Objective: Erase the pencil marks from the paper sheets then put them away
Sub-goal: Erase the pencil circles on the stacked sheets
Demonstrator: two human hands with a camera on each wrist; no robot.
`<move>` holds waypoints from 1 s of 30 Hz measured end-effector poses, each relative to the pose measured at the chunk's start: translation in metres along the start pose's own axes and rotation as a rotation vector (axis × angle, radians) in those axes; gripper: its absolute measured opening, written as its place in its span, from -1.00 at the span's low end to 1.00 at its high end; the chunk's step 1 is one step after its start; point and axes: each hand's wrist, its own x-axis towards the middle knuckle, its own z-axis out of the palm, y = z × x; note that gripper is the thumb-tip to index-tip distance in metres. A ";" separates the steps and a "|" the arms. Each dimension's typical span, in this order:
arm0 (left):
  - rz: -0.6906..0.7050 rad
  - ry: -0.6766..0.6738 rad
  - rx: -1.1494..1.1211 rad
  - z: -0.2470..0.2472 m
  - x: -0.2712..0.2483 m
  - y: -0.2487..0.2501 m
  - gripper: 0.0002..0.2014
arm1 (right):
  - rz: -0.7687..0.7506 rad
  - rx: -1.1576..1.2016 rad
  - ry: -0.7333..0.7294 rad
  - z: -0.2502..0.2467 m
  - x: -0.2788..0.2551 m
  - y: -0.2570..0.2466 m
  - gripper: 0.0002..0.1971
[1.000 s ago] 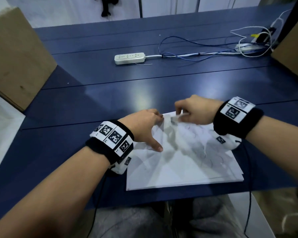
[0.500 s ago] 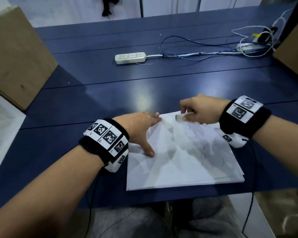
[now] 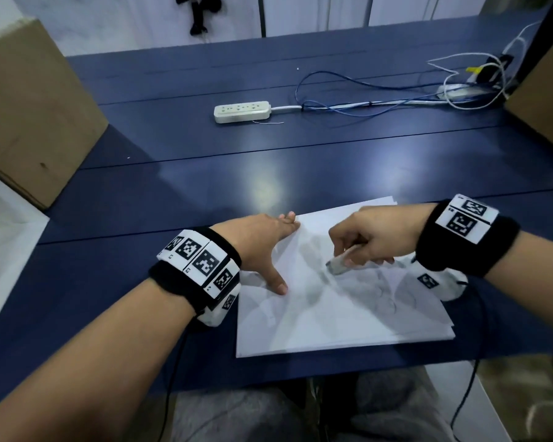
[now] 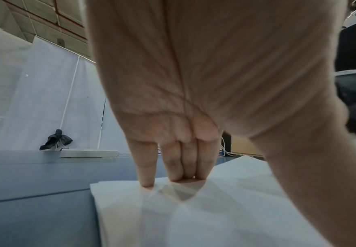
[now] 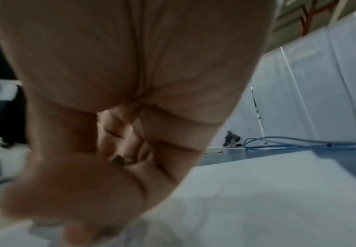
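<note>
A small stack of white paper sheets with faint pencil scribbles lies at the near edge of the blue table. My left hand lies flat on the stack's far left corner, straight fingers and spread thumb pressing the sheets down. My right hand grips a pale eraser whose tip touches the top sheet near its middle. The right wrist view is blurred, showing my curled fingers over the paper.
A white power strip and a tangle of blue and white cables lie across the far side of the table. Cardboard boxes stand at the left and right edges. My lap shows below the table's front edge.
My right hand has moved from the sheet's far edge toward its middle, bringing the eraser down onto the paper. My left hand has flattened out on the far left corner.
</note>
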 end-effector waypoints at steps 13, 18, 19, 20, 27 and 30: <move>-0.004 0.044 -0.069 0.008 0.007 -0.009 0.33 | -0.064 0.021 0.005 -0.002 -0.003 0.008 -0.67; -0.016 0.035 -0.049 0.006 0.007 -0.008 0.34 | -0.013 -0.154 0.302 -0.021 0.015 0.022 -0.62; -0.014 0.041 -0.044 0.004 0.008 -0.007 0.33 | -0.006 -0.152 0.339 -0.023 0.016 0.025 -0.61; -0.013 0.051 -0.048 0.004 0.008 -0.007 0.31 | -0.007 -0.137 0.339 -0.021 0.015 0.026 -0.63; -0.001 0.141 -0.050 0.010 0.010 0.000 0.21 | -0.027 -0.025 0.085 -0.004 -0.001 0.006 -0.66; -0.003 0.145 -0.051 0.009 0.009 0.000 0.20 | 0.058 -0.119 0.299 -0.021 0.017 0.022 -0.65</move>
